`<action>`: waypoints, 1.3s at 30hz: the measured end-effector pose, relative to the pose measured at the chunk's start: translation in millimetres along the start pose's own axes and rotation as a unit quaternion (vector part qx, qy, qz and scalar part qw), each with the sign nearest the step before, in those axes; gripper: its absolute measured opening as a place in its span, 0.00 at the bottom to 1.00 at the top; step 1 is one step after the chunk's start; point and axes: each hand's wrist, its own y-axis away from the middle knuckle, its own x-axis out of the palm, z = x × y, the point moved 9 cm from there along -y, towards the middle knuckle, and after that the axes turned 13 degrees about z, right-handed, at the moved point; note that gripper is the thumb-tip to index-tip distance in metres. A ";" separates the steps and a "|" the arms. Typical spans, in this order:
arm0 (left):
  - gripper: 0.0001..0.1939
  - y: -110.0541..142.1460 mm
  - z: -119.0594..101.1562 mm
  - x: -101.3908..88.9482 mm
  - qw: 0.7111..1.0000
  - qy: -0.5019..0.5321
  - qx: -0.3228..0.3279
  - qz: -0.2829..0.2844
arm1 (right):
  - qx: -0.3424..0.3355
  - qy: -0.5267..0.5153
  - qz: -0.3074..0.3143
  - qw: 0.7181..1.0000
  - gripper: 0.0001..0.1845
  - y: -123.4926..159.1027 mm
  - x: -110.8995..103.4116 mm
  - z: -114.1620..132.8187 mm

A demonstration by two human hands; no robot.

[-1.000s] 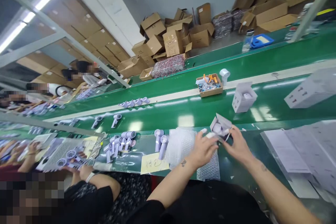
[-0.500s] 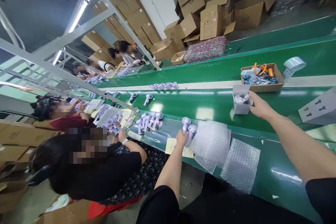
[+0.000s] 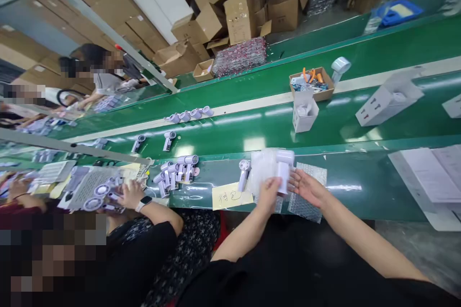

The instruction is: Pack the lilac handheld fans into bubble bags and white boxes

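My left hand [image 3: 268, 196] is closed around the handle of a lavender handheld fan [image 3: 285, 170], held over the bench's near edge. My right hand [image 3: 308, 188] is open beside it, fingers stretched toward the fan's handle; whether they touch it I cannot tell. Left of the held fan, a second handheld fan [image 3: 244, 172] lies by a yellow note [image 3: 226, 197]. A stack of bubble-wrap bags [image 3: 262, 165] lies just behind and left of the held fan. Another bubble-wrap bag [image 3: 314, 175] lies partly behind my right hand.
An open white box [image 3: 305, 120] and another box [image 3: 385, 100] stand on the green belt. Behind is a carton of parts [image 3: 326, 93]. Several fans [image 3: 176, 170] lie at left, near a co-worker's hand [image 3: 131, 195]. White papers [image 3: 428, 172] lie at right.
My left hand has lifted one of the two fans and brought it right. My right hand has left the small white box and come to the fan. The view has swung right.
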 end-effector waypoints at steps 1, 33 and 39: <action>0.27 1.9 6.8 27.7 0.997 -0.044 0.003 0.063 | -0.020 -0.008 -0.025 0.999 0.13 1.4 -6.8 3.0; 0.06 9.0 -65.4 136.1 0.922 -0.309 0.166 0.161 | 0.013 0.097 -0.078 0.992 0.18 160.1 -50.3 11.7; 0.11 41.3 -88.5 165.7 0.774 -0.488 0.323 0.241 | 0.020 0.062 -0.102 0.993 0.25 161.5 -51.2 17.9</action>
